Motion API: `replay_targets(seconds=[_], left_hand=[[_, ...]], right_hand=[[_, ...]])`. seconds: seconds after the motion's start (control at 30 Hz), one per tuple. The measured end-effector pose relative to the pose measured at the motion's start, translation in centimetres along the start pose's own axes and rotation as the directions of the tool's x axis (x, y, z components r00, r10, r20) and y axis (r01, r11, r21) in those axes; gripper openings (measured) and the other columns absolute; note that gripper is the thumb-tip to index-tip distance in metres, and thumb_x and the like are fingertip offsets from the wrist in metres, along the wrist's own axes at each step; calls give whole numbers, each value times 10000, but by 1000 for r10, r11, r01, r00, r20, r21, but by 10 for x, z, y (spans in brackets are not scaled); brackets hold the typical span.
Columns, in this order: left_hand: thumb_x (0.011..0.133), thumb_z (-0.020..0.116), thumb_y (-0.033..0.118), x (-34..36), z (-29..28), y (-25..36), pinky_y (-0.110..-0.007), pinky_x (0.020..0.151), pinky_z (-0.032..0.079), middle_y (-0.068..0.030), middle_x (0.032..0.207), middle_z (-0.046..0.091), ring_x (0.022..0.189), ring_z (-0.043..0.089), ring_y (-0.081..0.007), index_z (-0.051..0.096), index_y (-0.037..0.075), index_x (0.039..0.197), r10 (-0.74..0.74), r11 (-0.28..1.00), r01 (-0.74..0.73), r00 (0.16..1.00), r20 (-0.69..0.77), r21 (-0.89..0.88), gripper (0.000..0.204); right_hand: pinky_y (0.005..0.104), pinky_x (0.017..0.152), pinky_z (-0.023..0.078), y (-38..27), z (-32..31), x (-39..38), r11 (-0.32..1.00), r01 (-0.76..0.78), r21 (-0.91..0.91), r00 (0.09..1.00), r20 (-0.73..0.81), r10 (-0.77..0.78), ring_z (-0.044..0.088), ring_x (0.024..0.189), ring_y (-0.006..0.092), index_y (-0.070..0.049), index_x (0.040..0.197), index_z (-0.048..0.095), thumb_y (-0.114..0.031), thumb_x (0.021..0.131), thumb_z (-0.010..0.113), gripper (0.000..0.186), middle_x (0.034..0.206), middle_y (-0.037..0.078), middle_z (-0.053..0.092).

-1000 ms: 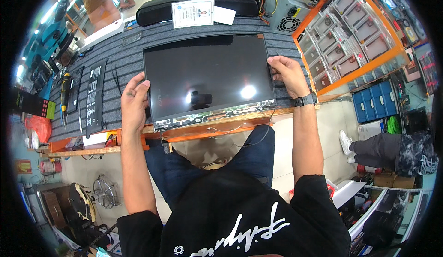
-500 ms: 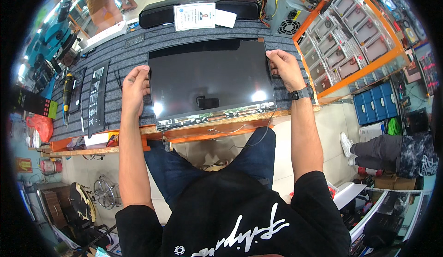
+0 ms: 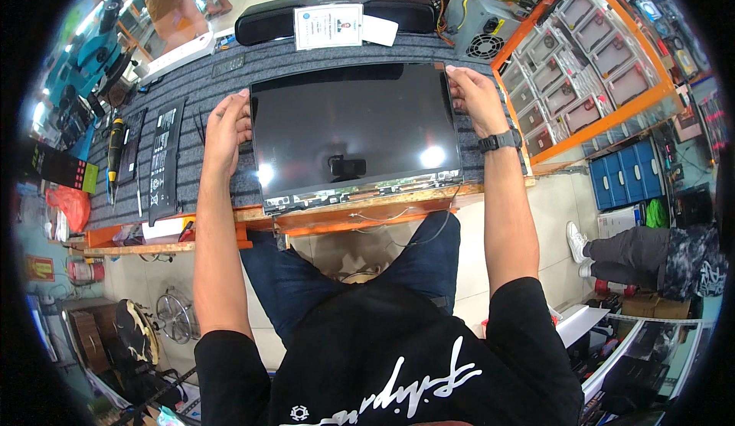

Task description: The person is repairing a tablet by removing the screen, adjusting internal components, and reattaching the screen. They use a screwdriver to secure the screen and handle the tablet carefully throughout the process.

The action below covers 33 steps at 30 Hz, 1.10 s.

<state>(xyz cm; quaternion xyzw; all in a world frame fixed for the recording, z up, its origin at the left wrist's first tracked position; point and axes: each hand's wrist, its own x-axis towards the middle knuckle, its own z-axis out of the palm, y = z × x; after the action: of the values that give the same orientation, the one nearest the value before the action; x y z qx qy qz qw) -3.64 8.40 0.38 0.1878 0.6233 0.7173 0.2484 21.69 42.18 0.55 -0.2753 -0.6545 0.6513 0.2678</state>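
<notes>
A dark laptop screen panel (image 3: 344, 124) lies on the ribbed grey mat, its glossy face up. Along its near edge runs a bare strip of circuit board (image 3: 360, 189), and a thin cable (image 3: 448, 223) hangs past the bench edge. My left hand (image 3: 228, 124) grips the panel's left side near the far corner, thumb and fingers closed at the rim. At the far right corner, my right hand (image 3: 476, 98) pinches the opposite side. The undersides of both grips are hidden.
Left of the panel lie a black battery pack (image 3: 164, 158) and a yellow-black screwdriver (image 3: 115, 146). Beyond it stands a black speaker bar (image 3: 264, 26) with a card leaning on it. A power supply unit (image 3: 484, 32) and an orange-framed display case (image 3: 589, 58) flank the right side.
Both hands have slid a little farther up the panel's sides toward its far corners. The panel stays flat in nearly the same place; the whole view has shifted slightly.
</notes>
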Motion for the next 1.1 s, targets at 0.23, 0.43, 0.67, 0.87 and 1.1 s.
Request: replay_targets(seconds=[0.23,0.43,0.67,0.87,1.1], left_hand=[[1008,672,305,21,-9,-9,-179,547,327,120,687,429,576,361,-3,650,96,1005,63,980,-56,998,-28,189,210],[1017,655,308,23,-11,-16,-174,557,325,112,744,484,630,401,-2,649,90,1045,63,984,-58,998,-23,170,221],[1059,540,198,-6,-16,-3,-205,739,536,-46,1192,662,1004,644,-87,527,-3,1401,-20,996,35,986,164,-87,397],[1065,531,144,-13,-14,-9,-239,782,600,-97,1266,671,1046,689,-115,474,-33,1454,-38,993,56,984,172,-101,430],[1071,528,147,-12,-24,-12,-237,785,605,-107,1249,684,989,720,-120,482,-34,1434,-63,996,77,973,221,-54,408]], right_hand=[[182,576,368,3,6,9,1000,1,-11,1000,-27,-1,477,669,19,-94,947,694,-248,981,695,157,776,-85,547],[218,604,440,11,-2,11,999,6,-31,1000,28,-5,543,702,45,-82,1079,703,-268,1008,656,204,810,-60,582],[305,774,575,-14,-26,-39,959,-282,-14,892,365,267,656,843,111,-187,1607,319,-198,1070,540,581,1073,34,663],[331,807,586,6,-32,-42,944,-319,82,886,379,267,685,947,125,-61,1506,462,-191,1076,534,454,1169,57,696],[304,752,597,-3,-25,-68,896,-400,192,864,405,299,702,902,125,-88,1529,429,-246,1093,510,471,1114,54,705]])
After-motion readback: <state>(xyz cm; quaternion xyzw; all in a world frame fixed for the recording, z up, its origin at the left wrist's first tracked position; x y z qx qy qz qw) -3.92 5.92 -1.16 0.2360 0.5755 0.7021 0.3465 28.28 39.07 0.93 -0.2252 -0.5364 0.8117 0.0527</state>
